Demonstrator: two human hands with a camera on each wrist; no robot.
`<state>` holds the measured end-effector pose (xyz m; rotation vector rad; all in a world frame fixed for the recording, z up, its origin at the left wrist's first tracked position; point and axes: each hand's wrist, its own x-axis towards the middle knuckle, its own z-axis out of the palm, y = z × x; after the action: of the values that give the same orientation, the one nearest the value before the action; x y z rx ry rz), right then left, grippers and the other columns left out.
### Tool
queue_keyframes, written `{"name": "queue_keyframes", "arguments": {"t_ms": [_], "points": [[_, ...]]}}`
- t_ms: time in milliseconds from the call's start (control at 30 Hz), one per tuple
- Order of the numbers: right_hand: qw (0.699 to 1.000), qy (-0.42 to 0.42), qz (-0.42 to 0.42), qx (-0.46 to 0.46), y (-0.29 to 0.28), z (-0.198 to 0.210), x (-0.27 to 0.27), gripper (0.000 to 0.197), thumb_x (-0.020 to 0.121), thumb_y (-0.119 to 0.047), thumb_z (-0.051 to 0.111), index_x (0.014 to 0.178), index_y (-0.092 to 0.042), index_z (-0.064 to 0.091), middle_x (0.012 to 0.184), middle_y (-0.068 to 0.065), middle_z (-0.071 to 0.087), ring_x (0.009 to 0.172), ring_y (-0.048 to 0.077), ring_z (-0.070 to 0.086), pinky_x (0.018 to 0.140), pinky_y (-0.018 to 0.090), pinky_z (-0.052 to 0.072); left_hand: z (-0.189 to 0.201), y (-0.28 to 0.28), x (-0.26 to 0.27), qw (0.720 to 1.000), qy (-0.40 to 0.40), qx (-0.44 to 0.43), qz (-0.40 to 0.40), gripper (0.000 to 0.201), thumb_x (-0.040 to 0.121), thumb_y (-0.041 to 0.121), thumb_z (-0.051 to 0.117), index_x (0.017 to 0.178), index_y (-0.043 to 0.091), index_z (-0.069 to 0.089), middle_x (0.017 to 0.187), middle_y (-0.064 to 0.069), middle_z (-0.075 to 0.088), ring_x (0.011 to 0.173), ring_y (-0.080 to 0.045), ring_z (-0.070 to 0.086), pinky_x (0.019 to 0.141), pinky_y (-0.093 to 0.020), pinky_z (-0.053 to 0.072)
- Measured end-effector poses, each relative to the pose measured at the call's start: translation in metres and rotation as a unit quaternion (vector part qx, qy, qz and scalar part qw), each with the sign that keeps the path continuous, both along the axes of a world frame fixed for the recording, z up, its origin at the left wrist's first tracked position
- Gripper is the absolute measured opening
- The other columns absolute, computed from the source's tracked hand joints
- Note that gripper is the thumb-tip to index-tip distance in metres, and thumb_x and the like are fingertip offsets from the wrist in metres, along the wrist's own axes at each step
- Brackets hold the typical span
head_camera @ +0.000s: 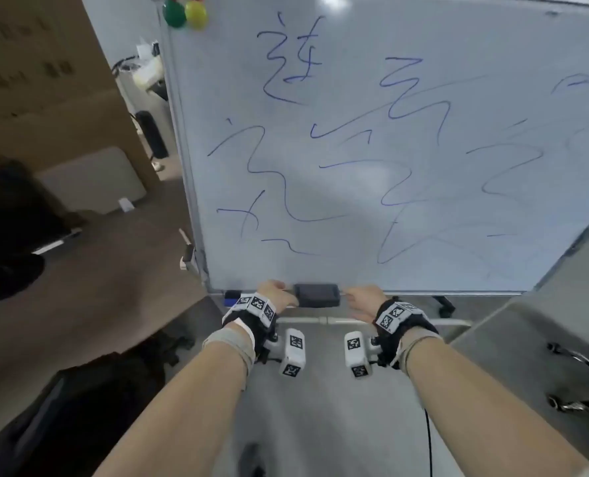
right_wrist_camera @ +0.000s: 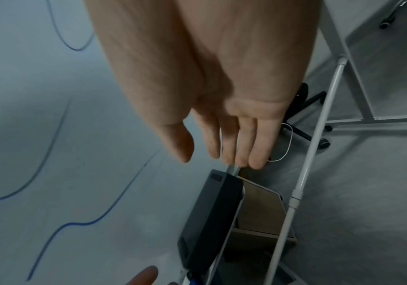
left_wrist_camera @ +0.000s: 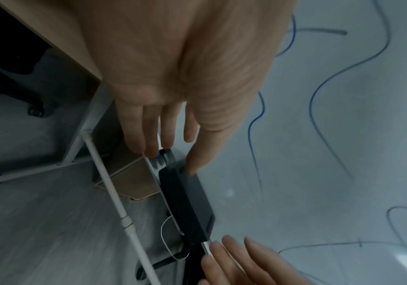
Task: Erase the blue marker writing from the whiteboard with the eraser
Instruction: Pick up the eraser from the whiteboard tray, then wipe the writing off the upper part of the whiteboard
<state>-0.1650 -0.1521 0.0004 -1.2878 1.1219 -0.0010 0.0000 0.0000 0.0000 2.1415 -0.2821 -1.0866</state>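
- Eraser (head_camera: 317, 295): dark block, lying lengthwise on the ledge (head_camera: 423, 292) at the foot of the whiteboard (head_camera: 372, 187), between your two hands. It sits there as a stored tool, not yet lifted.
- Writing (head_camera: 289, 60): blue strokes cover most of the board, all of them above the eraser. None looks wiped, so I judge the task barely begun.
- Left hand (head_camera: 277, 295): fingers straight and loosely spread. The left wrist view shows the thumb tip (left_wrist_camera: 192, 169) touching the eraser's near end and the fingers (left_wrist_camera: 148, 138) reaching the ledge beside it, probably to frame a pickup. No grip is closed.
- Right hand (head_camera: 363, 301): fingers extended and close together, tips at the ledge just beside the eraser's other end, holding nothing. Whether they touch the ledge is unclear.
- Marker (head_camera: 231, 295): blue-capped, on the ledge left of your left hand, mostly hidden by the wrist.
- Magnets (head_camera: 184, 13): green and yellow at the board's top corner; those above are cut off.
- Hidden: the board's right and top edges run out of frame; motion blur softens both wrist views.
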Motion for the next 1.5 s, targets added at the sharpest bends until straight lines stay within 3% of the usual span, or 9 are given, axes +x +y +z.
{"name": "queue_keyframes", "arguments": {"t_ms": [133, 333, 567, 700, 800, 933, 1100, 1233, 1500], "points": [[1.0, 0.003, 0.001, 0.021, -0.002, -0.017, 0.006, 0.007, 0.094, -0.015, 0.06, 0.091, -0.021, 0.057, 0.102, 0.005, 0.056, 0.09, 0.019, 0.058, 0.097, 0.04, 0.049, -0.002, -0.016, -0.004, 0.998, 0.027, -0.01, -0.056, 0.081, 0.074, -0.002, 0.076, 0.144, 0.0, 0.036, 0.136, -0.021, 0.053, 0.121, -0.039, 0.058, 0.103, -0.041, 0.046], [0.999, 0.033, -0.012, -0.013, -0.001, -0.02, 0.019, 0.028, 0.09, -0.008, 0.065, 0.118, -0.014, 0.061, 0.11, 0.008, 0.058, 0.098, 0.019, 0.057, 0.092, 0.035, 0.05, -0.022, -0.03, 0.003, 0.99, -0.007, 0.002, -0.138, 0.081, 0.049, 0.017, 0.086, 0.123, 0.0, 0.058, 0.108, -0.012, 0.071, 0.099, -0.029, 0.07, 0.094, -0.039, 0.055], [0.995, 0.049, -0.068, -0.05, 0.009, -0.03, 0.021, 0.032, 0.085, 0.0, 0.069, 0.114, 0.012, 0.063, 0.093, 0.022, 0.064, 0.085, 0.021, 0.057, 0.101, 0.046, 0.049, -0.027, -0.008, 0.001, 0.993, -0.078, -0.065, -0.067, 0.068, 0.065, 0.021, 0.088, 0.122, 0.009, 0.054, 0.11, -0.007, 0.062, 0.094, -0.026, 0.068, 0.085, -0.035, 0.058], [0.999, 0.029, -0.027, 0.002, 0.021, -0.018, 0.018, 0.008, 0.089, -0.005, 0.066, 0.097, -0.008, 0.068, 0.092, 0.011, 0.067, 0.074, 0.017, 0.062, 0.079, 0.029, 0.054, -0.012, 0.009, -0.001, 0.991, -0.032, -0.132, -0.003, 0.06, 0.07, 0.03, 0.086, 0.119, 0.013, 0.055, 0.105, 0.0, 0.064, 0.053, -0.017, 0.064, 0.047, -0.025, 0.055], [0.999, 0.004, 0.027, -0.024, 0.034, 0.006, 0.024, 0.016, 0.085, -0.022, 0.071, 0.099, -0.014, 0.073, 0.096, 0.006, 0.07, 0.084, 0.018, 0.063, 0.074, 0.03, 0.049, 0.014, 0.02, 0.002, 0.985, -0.048, -0.164, 0.018, 0.05, 0.074, 0.039, 0.082, 0.11, 0.01, 0.063, 0.084, -0.006, 0.071, 0.037, -0.01, 0.058, 0.045, -0.022, 0.051], [0.988, -0.104, 0.109, -0.018, 0.048, 0.045, 0.038, 0.044, 0.082, -0.034, 0.078, 0.123, -0.021, 0.068, 0.112, -0.002, 0.071, 0.103, 0.017, 0.065, 0.092, 0.031, 0.051, 0.064, 0.035, -0.001, 0.97, -0.068, -0.221, 0.073, 0.038, 0.083, 0.034, 0.075, 0.107, 0.006, 0.067, 0.072, -0.009, 0.068, 0.033, -0.011, 0.05, 0.047, -0.024, 0.051], [0.955, -0.162, 0.202, -0.143, 0.073, 0.102, 0.057, 0.046, 0.08, -0.022, 0.082, 0.121, -0.03, 0.063, 0.103, -0.009, 0.071, 0.095, 0.004, 0.066, 0.083, 0.012, 0.049, 0.119, 0.059, 0.001, 0.941, -0.124, -0.283, 0.134, 0.041, 0.09, 0.036, 0.067, 0.117, 0.006, 0.063, 0.073, -0.006, 0.064, 0.051, -0.013, 0.052, 0.048, -0.021, 0.048], [0.945, -0.215, 0.127, -0.211, 0.078, 0.141, 0.076, 0.055, 0.073, -0.005, 0.085, 0.123, -0.014, 0.065, 0.11, 0.003, 0.07, 0.097, 0.015, 0.066, 0.084, 0.019, 0.052, 0.16, 0.071, 0.027, 0.908, -0.184, -0.266, 0.264, 0.047, 0.083, 0.064, 0.05, 0.111, 0.026, 0.056, 0.111, 0.004, 0.065, 0.098, -0.02, 0.064, 0.093, -0.039, 0.049], [0.843, -0.291, 0.0, -0.452, 0.063, 0.243, 0.127, 0.052, 0.069, -0.021, 0.088, 0.115, -0.024, 0.064, 0.103, -0.01, 0.065, 0.092, 0.005, 0.06, 0.079, 0.01, 0.044, 0.246, 0.043, 0.101, 0.873, -0.248, -0.318, 0.276, 0.06, 0.088, 0.054, 0.042, 0.135, 0.019, 0.049, 0.137, -0.008, 0.051, 0.129, -0.029, 0.045, 0.111, -0.046, 0.034]]}}
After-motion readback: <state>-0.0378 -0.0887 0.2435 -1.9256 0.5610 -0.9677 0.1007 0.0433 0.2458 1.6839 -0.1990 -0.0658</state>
